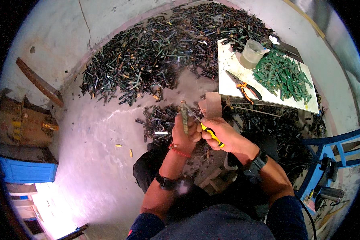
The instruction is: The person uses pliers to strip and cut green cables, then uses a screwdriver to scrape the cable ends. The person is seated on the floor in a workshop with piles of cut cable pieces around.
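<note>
My left hand (182,129) grips a narrow brownish strip-like part (184,117), held roughly upright above the floor. In my right hand (220,135) is a screwdriver with a yellow and black handle (212,135). Its thin metal shaft (193,113) slants up to the left, with the tip at or very near the upper end of the strip. Whether the tip touches it I cannot tell. Just beyond my hands stands a brown block-like piece (213,105), partly hidden by my right hand. Dark scrap pieces (163,120) lie on the floor around and under my hands.
A big heap of dark narrow pieces (156,51) lies along the wall. On a white board (228,87) at right are long-nose pliers (244,87), a plastic cup (252,54) and green circuit-board strips (283,76). A blue metal frame (324,156) stands right, cardboard boxes (30,123) left.
</note>
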The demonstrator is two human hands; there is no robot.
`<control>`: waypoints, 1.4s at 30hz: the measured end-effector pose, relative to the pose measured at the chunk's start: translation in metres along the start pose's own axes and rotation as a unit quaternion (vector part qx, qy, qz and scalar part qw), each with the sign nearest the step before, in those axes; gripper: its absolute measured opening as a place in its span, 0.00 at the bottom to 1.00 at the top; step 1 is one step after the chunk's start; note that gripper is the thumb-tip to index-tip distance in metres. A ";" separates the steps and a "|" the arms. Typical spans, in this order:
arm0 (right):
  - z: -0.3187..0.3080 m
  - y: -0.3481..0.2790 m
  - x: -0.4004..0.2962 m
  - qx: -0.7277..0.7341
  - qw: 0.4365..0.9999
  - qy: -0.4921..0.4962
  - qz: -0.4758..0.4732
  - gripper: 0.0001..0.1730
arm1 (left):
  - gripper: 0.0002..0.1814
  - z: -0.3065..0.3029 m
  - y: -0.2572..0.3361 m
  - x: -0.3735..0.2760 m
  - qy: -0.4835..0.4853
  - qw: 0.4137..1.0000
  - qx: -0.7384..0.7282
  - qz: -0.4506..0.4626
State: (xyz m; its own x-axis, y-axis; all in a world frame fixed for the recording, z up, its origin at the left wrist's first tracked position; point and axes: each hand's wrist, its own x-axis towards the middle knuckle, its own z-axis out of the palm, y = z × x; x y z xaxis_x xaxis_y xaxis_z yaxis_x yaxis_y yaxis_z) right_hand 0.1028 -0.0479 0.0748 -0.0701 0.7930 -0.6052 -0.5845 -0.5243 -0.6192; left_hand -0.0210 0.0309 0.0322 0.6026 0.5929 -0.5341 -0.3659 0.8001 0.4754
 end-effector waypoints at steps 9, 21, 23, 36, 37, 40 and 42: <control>-0.005 -0.002 -0.001 -0.034 0.999 -0.018 -0.002 0.16 | 0.24 -0.001 0.000 0.000 -0.042 0.998 -0.043 -0.024; 0.000 -0.007 0.000 -0.056 0.997 0.044 -0.035 0.16 | 0.23 -0.003 -0.010 0.008 -0.004 1.000 0.003 0.020; -0.002 -0.005 0.003 -0.101 0.991 0.052 -0.070 0.16 | 0.22 -0.005 -0.012 0.012 -0.016 0.999 0.007 0.030; -0.016 0.003 0.032 -0.558 0.741 0.197 -0.317 0.15 | 0.22 0.009 0.002 0.017 0.055 0.997 0.045 -0.007; -0.011 0.000 0.022 -0.401 0.883 0.145 -0.195 0.15 | 0.22 0.009 0.000 0.015 0.041 0.998 0.045 -0.004; -0.003 -0.005 0.000 -0.109 0.993 0.037 -0.022 0.14 | 0.23 0.002 -0.004 0.010 0.036 0.999 0.030 -0.009; -0.002 -0.004 -0.002 -0.020 1.000 0.008 0.017 0.13 | 0.25 -0.002 -0.004 0.008 0.002 1.000 0.030 0.000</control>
State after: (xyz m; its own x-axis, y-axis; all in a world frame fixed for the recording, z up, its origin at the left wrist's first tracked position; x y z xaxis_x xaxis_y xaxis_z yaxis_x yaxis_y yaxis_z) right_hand 0.1071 -0.0484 0.0777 -0.0760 0.7688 -0.6349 -0.5486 -0.5640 -0.6173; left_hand -0.0162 0.0325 0.0253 0.5994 0.5928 -0.5379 -0.3218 0.7938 0.5162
